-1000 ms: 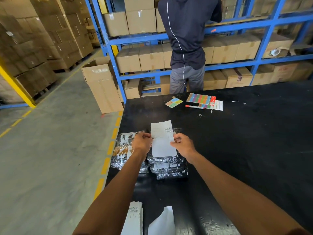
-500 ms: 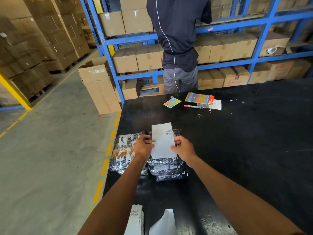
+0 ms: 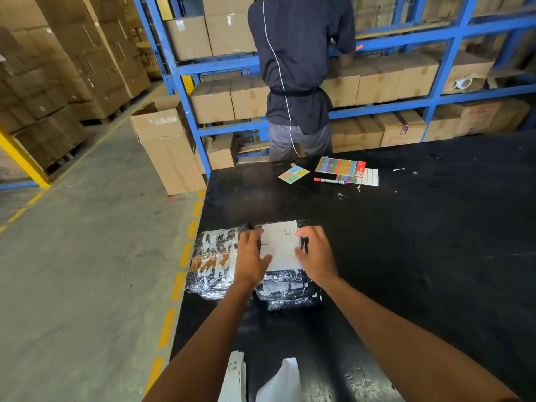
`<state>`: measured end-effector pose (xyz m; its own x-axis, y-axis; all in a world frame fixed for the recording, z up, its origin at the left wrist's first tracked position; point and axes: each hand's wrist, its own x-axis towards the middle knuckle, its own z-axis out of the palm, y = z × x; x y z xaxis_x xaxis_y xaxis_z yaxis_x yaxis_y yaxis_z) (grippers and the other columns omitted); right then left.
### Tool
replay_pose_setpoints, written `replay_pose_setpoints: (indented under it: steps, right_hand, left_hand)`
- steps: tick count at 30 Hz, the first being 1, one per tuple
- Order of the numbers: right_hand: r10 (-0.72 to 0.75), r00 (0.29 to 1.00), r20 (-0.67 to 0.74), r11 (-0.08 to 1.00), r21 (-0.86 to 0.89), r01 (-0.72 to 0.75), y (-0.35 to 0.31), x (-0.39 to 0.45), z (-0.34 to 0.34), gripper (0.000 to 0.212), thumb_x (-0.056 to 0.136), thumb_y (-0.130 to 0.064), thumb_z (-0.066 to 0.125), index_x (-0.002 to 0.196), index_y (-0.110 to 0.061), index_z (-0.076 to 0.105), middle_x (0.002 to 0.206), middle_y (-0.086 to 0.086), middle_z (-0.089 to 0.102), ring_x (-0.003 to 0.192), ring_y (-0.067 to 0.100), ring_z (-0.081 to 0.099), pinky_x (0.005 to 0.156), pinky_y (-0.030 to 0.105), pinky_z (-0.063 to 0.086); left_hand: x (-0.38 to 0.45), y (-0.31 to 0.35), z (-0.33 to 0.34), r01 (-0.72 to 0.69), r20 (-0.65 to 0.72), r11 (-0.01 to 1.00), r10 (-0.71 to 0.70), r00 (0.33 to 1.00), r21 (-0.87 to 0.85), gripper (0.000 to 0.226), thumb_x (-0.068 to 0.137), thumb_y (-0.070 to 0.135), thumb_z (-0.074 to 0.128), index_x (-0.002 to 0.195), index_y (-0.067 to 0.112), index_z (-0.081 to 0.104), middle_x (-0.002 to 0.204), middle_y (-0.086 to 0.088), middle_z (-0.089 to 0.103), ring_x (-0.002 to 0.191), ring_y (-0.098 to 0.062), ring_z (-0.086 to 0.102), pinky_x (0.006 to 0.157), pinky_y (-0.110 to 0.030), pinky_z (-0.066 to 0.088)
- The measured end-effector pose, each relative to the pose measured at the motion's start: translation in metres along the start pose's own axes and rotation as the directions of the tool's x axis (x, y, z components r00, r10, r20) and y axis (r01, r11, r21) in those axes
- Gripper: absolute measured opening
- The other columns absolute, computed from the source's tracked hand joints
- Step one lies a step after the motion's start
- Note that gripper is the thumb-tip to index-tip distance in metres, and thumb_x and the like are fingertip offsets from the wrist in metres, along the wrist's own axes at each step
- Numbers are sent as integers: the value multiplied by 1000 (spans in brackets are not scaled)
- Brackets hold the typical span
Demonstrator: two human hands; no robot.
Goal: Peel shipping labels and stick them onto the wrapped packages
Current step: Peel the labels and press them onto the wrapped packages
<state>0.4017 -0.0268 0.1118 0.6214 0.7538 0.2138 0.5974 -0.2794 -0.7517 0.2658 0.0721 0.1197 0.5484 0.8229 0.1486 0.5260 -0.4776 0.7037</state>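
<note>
Left hand (image 3: pixel 251 256) and right hand (image 3: pixel 314 255), fingers flat and gripping nothing, press shipping label (image 3: pixel 280 245) onto top wrapped package (image 3: pixel 287 285); likely smoothing adhesive down.

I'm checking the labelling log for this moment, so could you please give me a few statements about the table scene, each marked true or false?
1. Both hands, left hand and right hand, press flat on the white shipping label. True.
2. The label lies on the bare black table. False: it lies on the top wrapped package of a stack.
3. A second wrapped package lies left of the stack. True.
4. The red marker sits beside the packages. False: it lies at the far edge, by the coloured sticker sheets.
</note>
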Motion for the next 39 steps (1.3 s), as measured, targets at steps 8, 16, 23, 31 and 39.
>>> replay_pose_setpoints:
  steps: [8,16,23,31,39]
  right_hand:
    - [-148,967,208,935,-289,206,16,22,3,32,100,-22,49,121,-37,67,133,-23,60,140,14,35,107,38,21]
    - [-125,942,311,886,-393,247,24,63,7,40,103,-36,36,142,-35,49,151,-18,43,151,18,19,117,47,14]
    - [96,953,287,884,-465,51,26,71,6,49,104,-46,27,152,-35,31,161,-8,27,147,25,27,117,47,22]
    - [159,905,394,956,-291,-41,9,24,6,75,94,-61,43,156,-34,11,164,-8,-20,145,32,29,104,50,42]
    - [163,909,384,980,-173,-102,17,-8,-12,79,86,-69,52,152,-46,16,165,-5,9,145,29,31,109,53,37]
  left_hand:
    - [22,-18,3,-327,362,822,161,918,466,49,105,40,23,152,30,26,160,11,23,150,-12,14,123,-44,2]
    - [71,-13,12,-342,431,770,97,897,539,54,104,44,14,156,28,13,163,10,12,151,-11,4,120,-49,-11]
    - [80,-21,9,-347,460,767,76,885,540,56,102,50,12,155,33,8,164,11,8,151,-14,4,119,-54,-12]
    - [52,-39,-18,-436,573,714,60,818,548,100,69,88,7,153,37,-12,161,9,-16,150,-16,-13,112,-62,-19]
    - [29,-34,-36,-396,562,709,0,827,583,108,61,90,14,153,38,-7,163,8,-7,150,-17,-10,108,-64,-22]
